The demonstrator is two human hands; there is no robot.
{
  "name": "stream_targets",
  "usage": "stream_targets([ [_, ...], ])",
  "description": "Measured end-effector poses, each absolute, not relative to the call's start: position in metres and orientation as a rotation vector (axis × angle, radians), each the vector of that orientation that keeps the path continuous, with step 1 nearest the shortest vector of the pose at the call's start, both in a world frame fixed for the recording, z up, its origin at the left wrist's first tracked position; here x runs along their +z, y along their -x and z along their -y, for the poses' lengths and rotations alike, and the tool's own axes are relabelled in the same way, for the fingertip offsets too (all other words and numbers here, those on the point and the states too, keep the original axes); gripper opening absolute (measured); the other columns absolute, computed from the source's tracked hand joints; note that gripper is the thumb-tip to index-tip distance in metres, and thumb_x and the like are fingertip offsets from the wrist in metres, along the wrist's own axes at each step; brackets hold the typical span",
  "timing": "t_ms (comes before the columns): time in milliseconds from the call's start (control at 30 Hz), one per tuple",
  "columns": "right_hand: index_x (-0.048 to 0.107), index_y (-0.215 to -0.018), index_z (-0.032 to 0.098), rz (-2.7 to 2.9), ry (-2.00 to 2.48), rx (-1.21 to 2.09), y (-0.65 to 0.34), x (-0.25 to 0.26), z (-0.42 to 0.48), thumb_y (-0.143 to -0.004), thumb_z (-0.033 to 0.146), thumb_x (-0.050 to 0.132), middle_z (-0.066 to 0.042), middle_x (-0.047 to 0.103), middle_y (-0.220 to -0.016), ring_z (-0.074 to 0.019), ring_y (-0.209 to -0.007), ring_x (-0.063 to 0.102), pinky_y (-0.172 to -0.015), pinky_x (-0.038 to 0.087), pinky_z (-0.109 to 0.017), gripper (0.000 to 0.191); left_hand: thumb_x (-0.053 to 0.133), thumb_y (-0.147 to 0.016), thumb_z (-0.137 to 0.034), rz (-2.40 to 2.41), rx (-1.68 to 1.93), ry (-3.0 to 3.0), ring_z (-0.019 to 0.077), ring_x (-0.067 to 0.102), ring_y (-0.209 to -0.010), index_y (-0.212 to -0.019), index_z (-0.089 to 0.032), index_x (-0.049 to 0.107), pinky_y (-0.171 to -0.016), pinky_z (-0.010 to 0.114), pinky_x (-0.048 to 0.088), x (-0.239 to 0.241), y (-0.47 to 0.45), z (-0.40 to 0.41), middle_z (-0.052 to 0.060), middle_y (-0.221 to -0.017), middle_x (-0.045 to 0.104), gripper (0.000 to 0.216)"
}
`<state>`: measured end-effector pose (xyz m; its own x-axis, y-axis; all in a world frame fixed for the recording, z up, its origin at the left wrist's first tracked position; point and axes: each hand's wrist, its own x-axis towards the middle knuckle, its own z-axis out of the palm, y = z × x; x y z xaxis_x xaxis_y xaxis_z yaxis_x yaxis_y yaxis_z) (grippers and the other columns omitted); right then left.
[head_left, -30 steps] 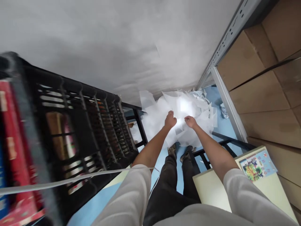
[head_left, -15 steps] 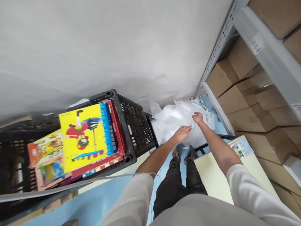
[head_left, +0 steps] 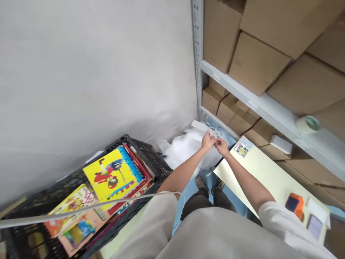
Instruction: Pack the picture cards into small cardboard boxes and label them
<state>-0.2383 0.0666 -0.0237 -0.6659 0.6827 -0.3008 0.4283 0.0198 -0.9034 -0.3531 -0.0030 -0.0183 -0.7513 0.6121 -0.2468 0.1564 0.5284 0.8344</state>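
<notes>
Your left hand (head_left: pixel 208 140) and right hand (head_left: pixel 221 146), in the head view, meet at the fingertips, both pinched on a white wrapping scrap (head_left: pixel 212 133) — held just above the white pile (head_left: pixel 183 147), between black crate (head_left: pixel 129 138) and metal shelf (head_left: pixel 198 72).

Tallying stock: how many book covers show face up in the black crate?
3: a yellow cover at the far end, a pale cover beside it, an orange cover nearest the camera. Beneath, red edges suggest more are hidden.
</notes>
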Motion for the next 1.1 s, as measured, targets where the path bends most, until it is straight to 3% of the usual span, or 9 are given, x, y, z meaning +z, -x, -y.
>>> stream_targets([
  [67, 0.066, -0.096, 0.023, 2.031, 1.144, 1.725, 0.216, -0.005, -0.072, -0.074, 0.039, 0.066, -0.005, 0.075, -0.099, -0.0213, -0.093, 0.07, -0.091, 0.06, -0.038, 0.028, 0.06, -0.1, -0.021, -2.303, 1.076, -0.839, 0.0272, 0.072, -0.11, -0.118, -0.022, 0.066, -0.101, 0.04, 0.057, 0.001, 0.335, -0.005, 0.01, -0.113, 0.075, 0.019],
  [167, 0.068, -0.12, 0.024, 1.88, 1.197, 1.744, 0.171, 0.024, -0.09, -0.083, 0.043, 0.063, -0.009, 0.076, -0.121, -0.0247, -0.109, 0.072, -0.093, 0.06, -0.041, 0.042, 0.056, -0.099, -0.016, -2.278, 0.983, -1.221, 0.0313, 0.068, -0.124, -0.122, -0.02, 0.068, -0.11, 0.044, 0.054, 0.022, 0.302, -0.013, 0.014, -0.131, 0.071, 0.026],
  [300, 0.056, -0.152, 0.031, 1.773, 1.177, 1.697, 0.096, 0.062, -0.113, -0.098, 0.063, 0.055, -0.013, 0.066, -0.149, -0.0271, -0.13, 0.067, -0.1, 0.06, -0.042, 0.062, 0.056, -0.097, -0.012, -2.029, 0.785, -1.689, 0.0371, 0.056, -0.144, -0.127, -0.018, 0.072, -0.128, 0.05, 0.039, 0.035, 0.25, -0.028, 0.016, -0.142, 0.07, 0.034],
  [400, 0.043, -0.165, 0.034, 1.789, 1.088, 1.635, 0.04, 0.078, -0.119, -0.092, 0.077, 0.063, -0.015, 0.052, -0.164, -0.0288, -0.142, 0.059, -0.108, 0.056, -0.045, 0.087, 0.053, -0.095, -0.007, -1.805, 0.642, -1.956, 0.0386, 0.053, -0.148, -0.129, -0.016, 0.074, -0.131, 0.055, 0.032, 0.033, 0.204, -0.037, 0.02, -0.145, 0.068, 0.041],
  [500, 0.039, -0.168, 0.033, 1.737, 1.206, 1.544, -0.01, 0.076, -0.117, -0.084, 0.078, 0.073, -0.016, 0.05, -0.165, -0.0301, -0.143, 0.058, -0.113, 0.054, -0.047, 0.101, 0.053, -0.093, -0.005, -1.697, 0.487, -2.112, 0.0398, 0.05, -0.151, -0.128, -0.015, 0.075, -0.128, 0.057, 0.032, 0.024, 0.155, -0.037, 0.024, -0.146, 0.066, 0.043],
  [700, 0.047, -0.162, 0.024, 1.507, 1.661, 1.269, -0.101, 0.047, -0.102, -0.1, 0.065, 0.051, -0.018, 0.057, -0.155, -0.0296, -0.135, 0.061, -0.114, 0.052, -0.047, 0.075, 0.059, -0.088, -0.005, -1.54, 0.367, -2.077, 0.0363, 0.042, -0.159, -0.125, -0.023, 0.074, -0.13, 0.058, 0.029, -0.016, 0.08, -0.022, 0.017, -0.16, 0.059, 0.044],
  [900, 0.055, -0.152, 0.027, 1.682, 1.509, 0.854, -0.144, 0.061, -0.077, -0.108, 0.049, 0.042, -0.016, 0.053, -0.157, -0.0286, -0.137, 0.057, -0.116, 0.049, -0.049, 0.051, 0.064, -0.084, -0.009, -1.451, 0.258, -1.983, 0.0386, 0.045, -0.157, -0.117, -0.023, 0.074, -0.128, 0.06, 0.031, -0.044, 0.055, -0.01, 0.018, -0.159, 0.059, 0.037],
  [1033, 0.065, -0.139, 0.024, 1.892, 1.45, 0.726, -0.144, 0.061, -0.072, -0.11, 0.039, 0.037, -0.014, 0.064, -0.142, -0.028, -0.131, 0.061, -0.115, 0.05, -0.046, 0.043, 0.069, -0.091, -0.028, -1.436, 0.089, -2.053, 0.0399, 0.044, -0.155, -0.127, -0.022, 0.071, -0.125, 0.057, 0.038, -0.042, 0.062, -0.005, 0.017, -0.165, 0.052, 0.036],
  [1100, 0.067, -0.137, 0.022, 2.079, 1.47, 0.795, -0.141, 0.043, -0.067, -0.108, 0.034, 0.04, -0.014, 0.066, -0.139, -0.0285, -0.129, 0.062, -0.115, 0.05, -0.046, 0.042, 0.061, -0.099, -0.036, -1.471, -0.001, -2.084, 0.0371, 0.045, -0.153, -0.135, -0.023, 0.067, -0.123, 0.054, 0.041, -0.039, 0.068, -0.004, 0.014, -0.168, 0.049, 0.039],
])
